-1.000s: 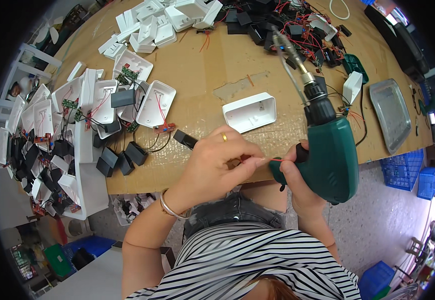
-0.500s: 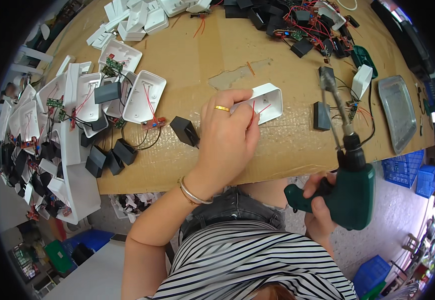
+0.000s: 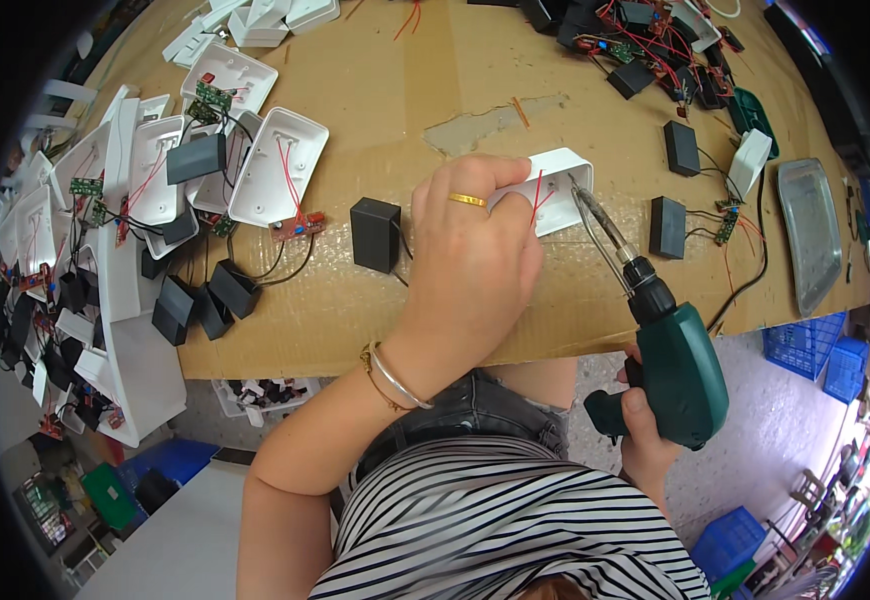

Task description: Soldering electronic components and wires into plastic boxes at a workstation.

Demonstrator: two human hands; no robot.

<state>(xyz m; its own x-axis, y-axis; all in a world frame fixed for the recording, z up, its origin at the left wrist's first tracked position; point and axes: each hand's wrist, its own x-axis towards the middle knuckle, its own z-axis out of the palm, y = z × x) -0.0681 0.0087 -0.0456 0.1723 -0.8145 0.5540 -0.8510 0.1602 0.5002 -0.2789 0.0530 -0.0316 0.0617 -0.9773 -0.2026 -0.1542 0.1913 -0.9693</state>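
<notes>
Left hand (image 3: 480, 255) is pinching thin red wires (image 3: 539, 195) in white plastic box (image 3: 567, 162), right hand (image 3: 647, 432) gripping dark-green pistol-shaped soldering tool (image 3: 682, 375); tip (image 3: 595, 212) slipping could be scorching plastic.

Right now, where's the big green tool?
In the head view, the green tool is right of centre, in the person's right hand, its metal tip at the right end of the white case by the left hand.

My left forearm (image 3: 327, 430) reaches forward and rightward from a bent elbow (image 3: 265, 472), back of my left hand (image 3: 477, 245) up, fingers (image 3: 501, 172) curled over; lower and to the right, my right hand (image 3: 647, 445) is closed in a grip, thumb (image 3: 637, 404) pointing forward
</notes>
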